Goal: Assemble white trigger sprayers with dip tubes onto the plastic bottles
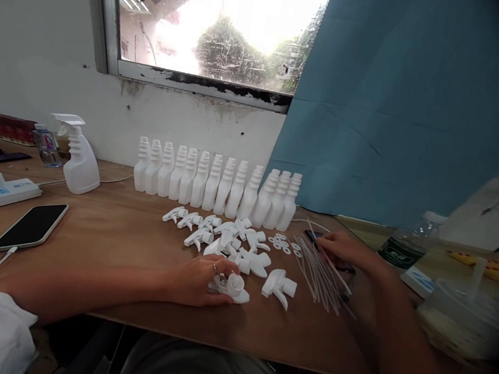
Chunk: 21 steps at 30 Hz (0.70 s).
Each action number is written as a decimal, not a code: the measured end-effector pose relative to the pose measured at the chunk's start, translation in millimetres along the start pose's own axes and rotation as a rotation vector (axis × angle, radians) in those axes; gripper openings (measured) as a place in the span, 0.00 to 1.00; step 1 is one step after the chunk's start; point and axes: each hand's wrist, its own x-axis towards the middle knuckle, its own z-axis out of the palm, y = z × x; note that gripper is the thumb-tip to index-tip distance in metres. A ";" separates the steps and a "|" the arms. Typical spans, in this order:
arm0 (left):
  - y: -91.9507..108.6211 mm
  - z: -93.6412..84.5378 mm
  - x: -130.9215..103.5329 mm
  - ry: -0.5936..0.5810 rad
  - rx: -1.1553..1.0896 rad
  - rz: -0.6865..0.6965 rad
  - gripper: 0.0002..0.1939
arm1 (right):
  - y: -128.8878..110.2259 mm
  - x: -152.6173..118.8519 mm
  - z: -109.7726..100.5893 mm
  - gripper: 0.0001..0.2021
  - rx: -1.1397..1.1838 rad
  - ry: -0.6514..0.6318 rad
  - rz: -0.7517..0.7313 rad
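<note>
My left hand [202, 279] is closed around a white trigger spray head [235, 287] near the table's front edge, its round collar facing up. Over a fanned bundle of thin clear tubes [317, 279], my right hand [336, 246] pinches a tube at its upper end. Several more trigger spray heads [227, 239] lie heaped beyond my left hand, and one single spray head [279, 287] rests between my hands. Small white rings [280, 243] are scattered left of the tubes. Behind them, several white bottles [212, 183] without tops stand in a row.
An assembled spray bottle [82, 162] stands at the left, near a power strip [4, 193], a phone [29, 227] on a cable and a small water bottle [47, 145]. At the right are a large bottle [407, 246] and a plastic cup with a straw [461, 319].
</note>
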 end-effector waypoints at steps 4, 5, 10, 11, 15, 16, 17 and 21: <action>0.9 -1.4 1.5 -0.006 0.005 -0.003 0.23 | -45.0 -23.8 9.6 0.09 0.611 -0.018 -0.332; 0.8 -1.6 1.8 -0.007 0.004 -0.005 0.23 | -58.5 -29.0 18.2 0.09 0.728 -0.021 -0.435; -1.7 0.6 1.6 0.008 -0.030 -0.028 0.23 | -115.8 -49.9 80.1 0.09 1.071 -0.114 -0.660; -2.7 1.8 1.3 0.019 -0.044 -0.023 0.23 | -122.6 -52.9 91.8 0.10 1.118 -0.142 -0.674; -6.2 5.8 0.5 0.041 -0.119 -0.022 0.25 | -132.0 -59.7 119.8 0.11 1.300 -0.284 -0.654; -6.8 6.3 0.6 0.040 -0.136 -0.036 0.26 | -131.2 -60.4 122.0 0.10 1.343 -0.305 -0.633; -7.2 6.6 0.9 0.037 -0.148 -0.050 0.27 | -129.9 -60.9 123.0 0.10 1.379 -0.326 -0.611; -8.4 6.0 2.4 0.019 -0.133 -0.057 0.27 | -124.9 -62.5 125.0 0.21 1.478 -0.464 -0.560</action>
